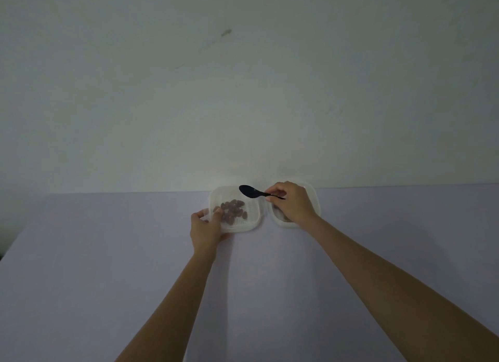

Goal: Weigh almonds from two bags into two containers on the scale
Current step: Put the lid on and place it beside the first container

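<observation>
Two clear plastic containers sit side by side at the far edge of the table, against the wall. The left container (253, 213) holds several brown almonds (231, 210). My left hand (205, 228) grips its near left corner. My right hand (291, 203) pinches the handle of a black spoon (249, 191), whose bowl hovers over the left container's far rim. This hand covers most of the right container (313, 197); a few almonds show in it under the wrist. No scale or bags are in view.
A pale lilac table (108, 267) fills the lower half of the view. A plain white wall (243, 91) rises right behind the containers.
</observation>
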